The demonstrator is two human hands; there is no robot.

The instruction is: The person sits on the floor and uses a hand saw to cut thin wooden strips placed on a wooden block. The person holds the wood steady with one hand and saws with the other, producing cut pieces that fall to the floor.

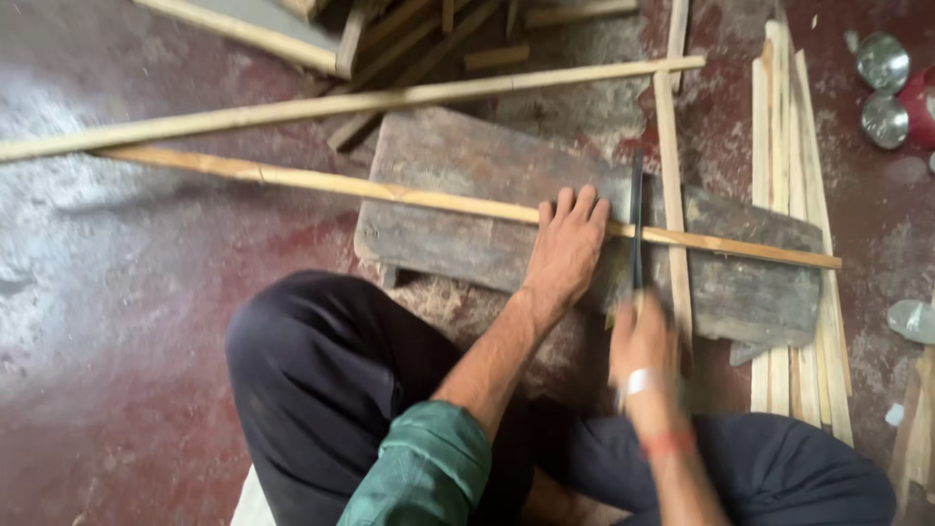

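- Nearest you, your knees frame the work; you sit on the red floor [146, 409] with sawdust under the block.
- Your right hand [643, 346] is blurred, grip closed round the handle of a thin dark saw [637, 219]. The blade stands upright across the strip, just right of your left fingers.
- Your left hand [565, 244] lies flat, palm down, fingers spread, pressing the long strip [429, 198] onto the grey wooden block [458, 195]. It holds nothing; it only pins.
- The strip runs slantwise across the block, overhanging far to the left and a little to the right.
- By my judgement the cut is under way: the blade sits on the strip, yet the strip looks whole on both sides. How deep the kerf goes I cannot tell.
- Beside the block on the right, a bundle of strips [789, 127] lies on the floor.
- Farther off, another long strip [341, 102], offcuts, and two metal bowls [882, 90].
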